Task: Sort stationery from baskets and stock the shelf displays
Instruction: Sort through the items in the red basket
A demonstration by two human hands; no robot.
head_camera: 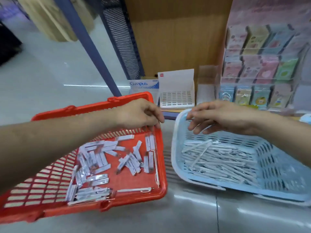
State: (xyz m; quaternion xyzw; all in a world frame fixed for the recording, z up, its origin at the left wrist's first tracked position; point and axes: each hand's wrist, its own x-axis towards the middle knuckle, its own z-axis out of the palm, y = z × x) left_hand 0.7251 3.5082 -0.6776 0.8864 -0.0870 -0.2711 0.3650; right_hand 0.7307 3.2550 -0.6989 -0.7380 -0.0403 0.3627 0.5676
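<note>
Progress partway | left hand (pixel 139 113) fingers curled — hold unclear | right hand (pixel 223 116) fingers apart, empty | packs (pixel 94 158), pens (pixel 218 158) below fingers — unshelved

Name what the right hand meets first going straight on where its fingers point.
Likely the blue basket's pale left rim, just ahead of the right hand. Depth is unclear: if it passes above the rim, the left hand comes next.

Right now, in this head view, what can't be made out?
Head view:
- Print on the white packets in the red basket: blurred, too small.
- Whether the left hand pinches anything: fingertips turned away, blurred.
- Blue basket, right end: behind the right forearm, cut by edge.
</note>
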